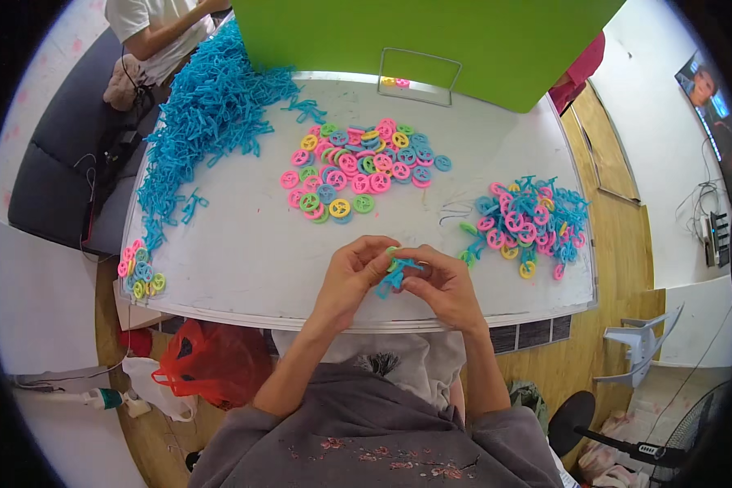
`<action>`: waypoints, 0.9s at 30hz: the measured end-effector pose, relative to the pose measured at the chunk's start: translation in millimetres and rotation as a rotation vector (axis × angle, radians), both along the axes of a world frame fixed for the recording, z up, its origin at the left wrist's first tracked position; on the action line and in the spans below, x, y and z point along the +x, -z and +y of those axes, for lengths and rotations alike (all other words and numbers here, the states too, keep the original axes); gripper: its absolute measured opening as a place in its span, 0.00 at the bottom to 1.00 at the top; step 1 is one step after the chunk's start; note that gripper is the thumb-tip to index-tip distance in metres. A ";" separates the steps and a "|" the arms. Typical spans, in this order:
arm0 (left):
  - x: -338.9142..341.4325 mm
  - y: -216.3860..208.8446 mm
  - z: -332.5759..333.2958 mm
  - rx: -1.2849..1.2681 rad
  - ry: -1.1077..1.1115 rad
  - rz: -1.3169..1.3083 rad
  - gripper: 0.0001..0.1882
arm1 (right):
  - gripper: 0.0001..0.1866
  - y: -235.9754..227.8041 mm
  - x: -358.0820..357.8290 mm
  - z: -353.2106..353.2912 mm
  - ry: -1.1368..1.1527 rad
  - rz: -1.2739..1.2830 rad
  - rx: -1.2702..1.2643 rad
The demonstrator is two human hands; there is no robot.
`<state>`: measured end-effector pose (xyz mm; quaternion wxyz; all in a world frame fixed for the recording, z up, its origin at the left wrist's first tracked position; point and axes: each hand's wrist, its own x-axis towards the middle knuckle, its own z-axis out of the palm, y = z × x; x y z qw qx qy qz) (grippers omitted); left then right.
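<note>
Above the front edge of the white table (244,244), my two hands meet with fingers pinched together. My left hand (353,276) grips a small green plastic wheel (393,254), mostly covered by the fingertips. From the other side my right hand (445,289) holds a light-blue plastic piece (390,285) against it. Whether the two are joined cannot be seen. Beyond my hands lies a heap of pink, yellow, green and blue spoked wheels (358,167). To the right is a pile of blue pieces with wheels on them (529,220).
A large mound of blue plastic pieces (211,98) covers the table's far left. Several wheels (141,272) sit at its near-left corner. A green board (415,37) with a wire stand rises at the back. Another person (167,41) sits far left. A red bag (211,362) lies below.
</note>
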<state>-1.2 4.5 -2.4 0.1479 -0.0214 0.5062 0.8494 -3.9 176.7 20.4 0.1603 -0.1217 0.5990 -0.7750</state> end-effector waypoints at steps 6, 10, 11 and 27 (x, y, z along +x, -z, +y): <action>-18.7 -13.8 -2.1 -0.930 -0.370 0.518 0.13 | 0.10 20.2 -12.9 14.8 0.181 0.461 0.365; -47.4 -15.1 -14.0 -1.592 -0.362 0.933 0.13 | 0.05 21.2 -15.6 7.5 0.452 0.161 0.189; -47.6 -13.1 -15.5 -1.588 -0.365 0.936 0.13 | 0.05 15.1 -16.1 4.7 0.461 0.145 0.175; -8.6 -15.7 -5.8 -0.225 -0.102 0.224 0.12 | 0.07 11.1 -7.6 0.9 0.413 0.413 0.486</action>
